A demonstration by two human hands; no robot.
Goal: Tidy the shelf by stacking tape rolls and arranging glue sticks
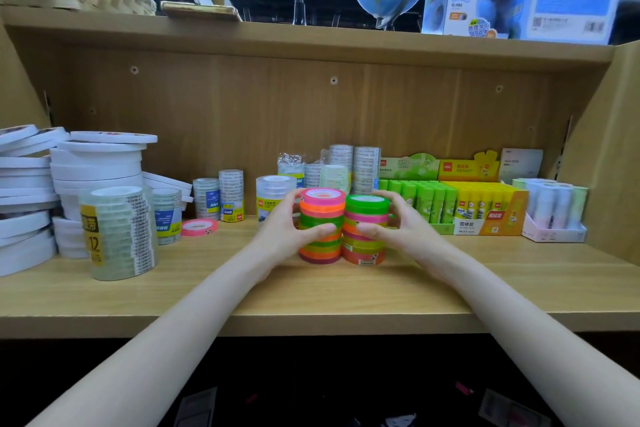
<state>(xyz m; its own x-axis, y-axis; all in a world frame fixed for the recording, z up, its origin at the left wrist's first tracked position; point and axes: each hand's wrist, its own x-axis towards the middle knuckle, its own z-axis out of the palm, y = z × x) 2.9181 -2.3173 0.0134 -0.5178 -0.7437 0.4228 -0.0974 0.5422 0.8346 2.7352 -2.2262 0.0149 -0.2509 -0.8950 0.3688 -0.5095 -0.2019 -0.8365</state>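
Hands on two neon tape stacks, mid-shelf.

Left hand (pixel 294 224) curls round the taller tape stack (pixel 321 225), right hand (pixel 391 218) round the shorter one (pixel 365 230); stacks touch on the shelf (pixel 311 295). Loose pink roll (pixel 200 227) sits left, glue sticks (pixel 450 201) boxed right.

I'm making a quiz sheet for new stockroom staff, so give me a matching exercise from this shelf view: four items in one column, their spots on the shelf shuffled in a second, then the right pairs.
Items
1. white tape rolls
2. loose pink tape roll
3. yellow glue stick box
4. colored tape stacks

Places
A. between the left hand and right hand
B. far left, piled high
C. right side, beside the green glue sticks
D. lying flat alone, left of the hands

Pairs: 1-B, 2-D, 3-C, 4-A
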